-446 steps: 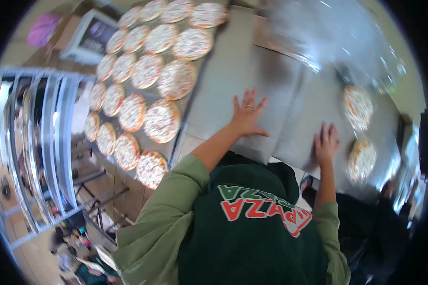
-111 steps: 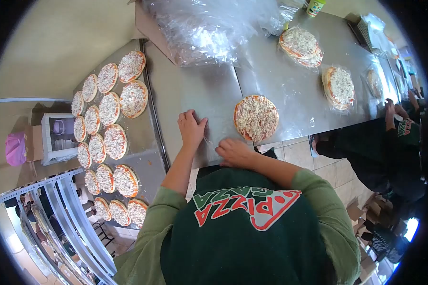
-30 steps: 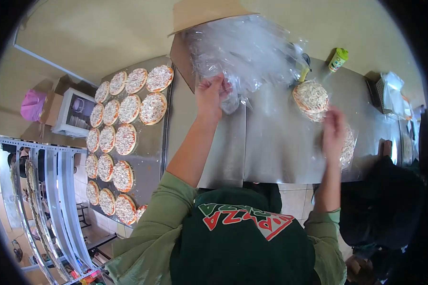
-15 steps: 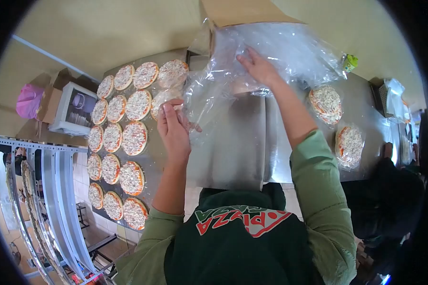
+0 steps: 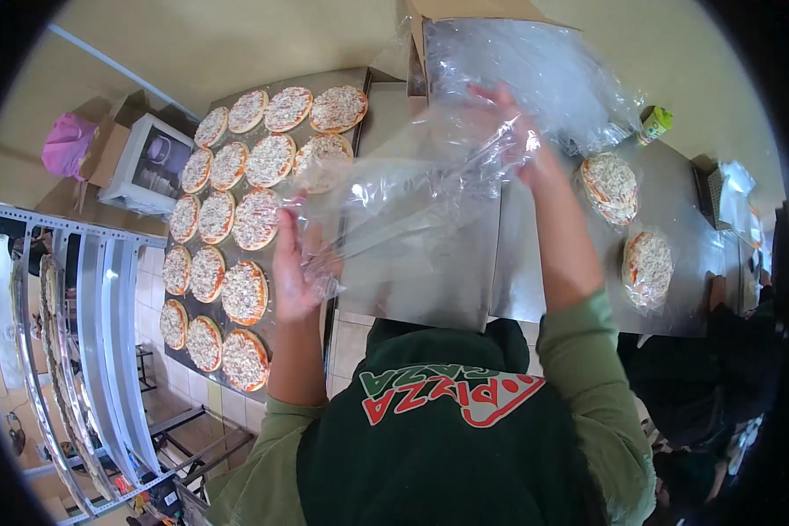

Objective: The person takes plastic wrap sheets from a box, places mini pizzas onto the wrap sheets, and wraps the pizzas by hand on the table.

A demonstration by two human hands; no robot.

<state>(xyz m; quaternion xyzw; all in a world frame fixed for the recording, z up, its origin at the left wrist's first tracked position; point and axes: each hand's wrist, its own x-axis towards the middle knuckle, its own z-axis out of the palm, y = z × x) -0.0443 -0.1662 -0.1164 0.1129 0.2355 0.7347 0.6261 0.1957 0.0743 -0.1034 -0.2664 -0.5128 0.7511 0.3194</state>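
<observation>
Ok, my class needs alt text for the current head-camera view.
Clear plastic stretches between a person's left hand and right hand, above a metal table. Rows of topped pizzas lie at left, wrapped pizzas at right.

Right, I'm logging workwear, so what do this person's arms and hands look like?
Loose, muted-green sleeves stop short of the wrists. The left hand and right hand wear no gloves. The dark green garment in front bears red "PIZZA" lettering outlined pale.

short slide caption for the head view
Clear plastic spans between left hand and right hand, beside rows of topped pizzas.
</observation>
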